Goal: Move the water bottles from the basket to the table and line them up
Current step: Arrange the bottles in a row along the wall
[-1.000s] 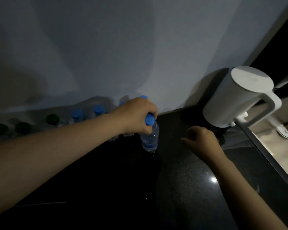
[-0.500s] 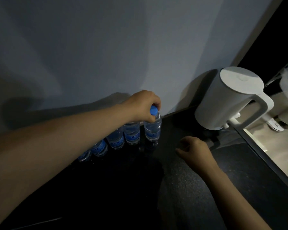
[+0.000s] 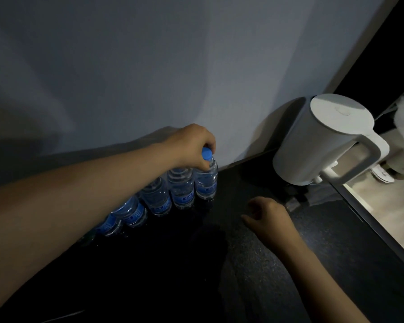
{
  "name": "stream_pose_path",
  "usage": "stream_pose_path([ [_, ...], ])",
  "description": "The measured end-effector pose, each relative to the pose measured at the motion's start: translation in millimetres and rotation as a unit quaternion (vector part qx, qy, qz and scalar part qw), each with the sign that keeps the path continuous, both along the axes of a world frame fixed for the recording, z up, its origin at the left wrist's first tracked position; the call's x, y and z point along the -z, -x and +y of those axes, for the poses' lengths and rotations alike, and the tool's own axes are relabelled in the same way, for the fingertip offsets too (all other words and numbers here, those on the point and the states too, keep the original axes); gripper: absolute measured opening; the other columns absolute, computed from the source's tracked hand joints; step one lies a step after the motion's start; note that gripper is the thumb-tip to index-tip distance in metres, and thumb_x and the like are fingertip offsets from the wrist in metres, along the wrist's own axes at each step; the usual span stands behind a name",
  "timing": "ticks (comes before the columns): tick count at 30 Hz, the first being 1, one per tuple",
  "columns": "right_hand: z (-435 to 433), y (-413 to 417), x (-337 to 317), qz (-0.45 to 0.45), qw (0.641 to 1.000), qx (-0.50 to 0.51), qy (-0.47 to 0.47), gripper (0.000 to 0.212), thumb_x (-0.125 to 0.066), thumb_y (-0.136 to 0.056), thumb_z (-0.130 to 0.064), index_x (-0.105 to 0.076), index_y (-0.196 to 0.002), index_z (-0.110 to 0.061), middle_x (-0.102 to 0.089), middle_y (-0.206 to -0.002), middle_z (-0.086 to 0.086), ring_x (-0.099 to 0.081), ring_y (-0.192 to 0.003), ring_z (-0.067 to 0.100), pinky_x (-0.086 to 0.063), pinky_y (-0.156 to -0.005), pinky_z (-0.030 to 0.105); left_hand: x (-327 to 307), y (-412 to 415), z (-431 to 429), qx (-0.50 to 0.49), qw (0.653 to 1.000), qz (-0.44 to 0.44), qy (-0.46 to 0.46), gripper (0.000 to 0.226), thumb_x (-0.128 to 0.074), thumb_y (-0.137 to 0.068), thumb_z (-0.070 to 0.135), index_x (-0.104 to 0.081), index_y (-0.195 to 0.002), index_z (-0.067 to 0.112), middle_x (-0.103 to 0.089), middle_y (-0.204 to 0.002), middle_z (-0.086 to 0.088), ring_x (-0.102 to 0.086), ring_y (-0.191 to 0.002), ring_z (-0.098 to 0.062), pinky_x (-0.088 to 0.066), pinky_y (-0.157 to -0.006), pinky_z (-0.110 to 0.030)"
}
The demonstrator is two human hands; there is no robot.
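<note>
Five visible water bottles (image 3: 205, 183) (image 3: 181, 191) (image 3: 158, 200) (image 3: 133, 212) (image 3: 108, 226), one white kettle (image 3: 322, 141)

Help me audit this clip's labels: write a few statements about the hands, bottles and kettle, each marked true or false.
1. The left hand grips the blue cap of the end bottle. True.
2. The right hand holds a bottle. False: it holds nothing, with its fingers loosely curled over the table.
3. The row of bottles stands along the wall. True.
4. The kettle lies on its side, left of the row. False: it stands upright, to the right of the row.
</note>
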State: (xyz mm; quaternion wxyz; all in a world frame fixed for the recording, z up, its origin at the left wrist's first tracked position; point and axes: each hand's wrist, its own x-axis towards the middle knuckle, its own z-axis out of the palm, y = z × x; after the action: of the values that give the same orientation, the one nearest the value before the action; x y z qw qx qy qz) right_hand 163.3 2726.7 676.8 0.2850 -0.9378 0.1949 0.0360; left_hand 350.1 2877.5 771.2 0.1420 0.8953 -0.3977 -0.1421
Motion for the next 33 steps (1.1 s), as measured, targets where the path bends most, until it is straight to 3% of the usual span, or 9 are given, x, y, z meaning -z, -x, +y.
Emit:
stream_pose_path([
  [7,3.5,5.8,-1.9,0.001,1.0,0.002,0.003,0.04,-0.07,-0.083,-0.03,-0.06,-0.12,-0.017,-0.06,-0.11,0.001,-0.059,-0.092,0.011,-0.051,-0.08,0.023,-4.1,5.6,-3.1,0.01,0.999,-0.021,-0.04,0.024,-0.07,-0.075,0.019,-0.065,-0.098,0.017,-0.059,-0.099,0.0,-0.056,-0.088,-0.018,-0.043,-0.067,-0.027],
  [14,8.2,21.9,-16.9,-0.012,1.0,0.006,0.003,0.037,-0.07,-0.083,-0.03,-0.06,-0.117,-0.018,-0.06,-0.108,-0.001,-0.06,-0.088,0.009,-0.053,-0.079,0.025,-11.2,23.0,1.7,0.005,0.997,-0.041,-0.063,0.038,-0.061,-0.085,0.022,-0.057,-0.122,0.013,-0.055,-0.119,-0.007,-0.055,-0.103,-0.024,-0.049,-0.087,-0.037],
  [21,18.5,47.9,-48.7,-0.044,0.999,-0.013,0.0,0.038,-0.068,-0.085,-0.03,-0.057,-0.121,-0.021,-0.057,-0.111,-0.005,-0.057,-0.089,0.004,-0.051,-0.077,0.018,-33.4,56.7,22.2,0.009,0.996,-0.072,-0.051,0.039,-0.063,-0.081,0.02,-0.058,-0.119,0.013,-0.054,-0.113,-0.008,-0.056,-0.098,-0.025,-0.048,-0.087,-0.041],
  [28,43.9,99.0,-84.4,-0.078,0.996,-0.029,0.014,0.036,-0.071,-0.083,-0.033,-0.06,-0.116,-0.024,-0.057,-0.104,-0.009,-0.058,-0.084,0.001,-0.046,-0.07,0.013,-45.4,123.1,65.7,0.004,0.999,-0.052,-0.014,0.026,-0.063,-0.081,0.021,-0.061,-0.106,0.015,-0.055,-0.096,0.0,-0.056,-0.091,-0.021,-0.048,-0.078,-0.036],
  [33,73.6,145.0,-100.0,-0.075,0.996,-0.042,0.02,0.034,-0.071,-0.082,-0.031,-0.062,-0.114,-0.022,-0.059,-0.104,-0.007,-0.059,-0.086,0.005,-0.052,-0.076,0.022,-40.4,175.3,107.8,0.003,0.999,-0.03,-0.018,0.031,-0.065,-0.082,0.026,-0.06,-0.113,0.021,-0.058,-0.102,0.003,-0.056,-0.09,-0.014,-0.049,-0.08,-0.031],
])
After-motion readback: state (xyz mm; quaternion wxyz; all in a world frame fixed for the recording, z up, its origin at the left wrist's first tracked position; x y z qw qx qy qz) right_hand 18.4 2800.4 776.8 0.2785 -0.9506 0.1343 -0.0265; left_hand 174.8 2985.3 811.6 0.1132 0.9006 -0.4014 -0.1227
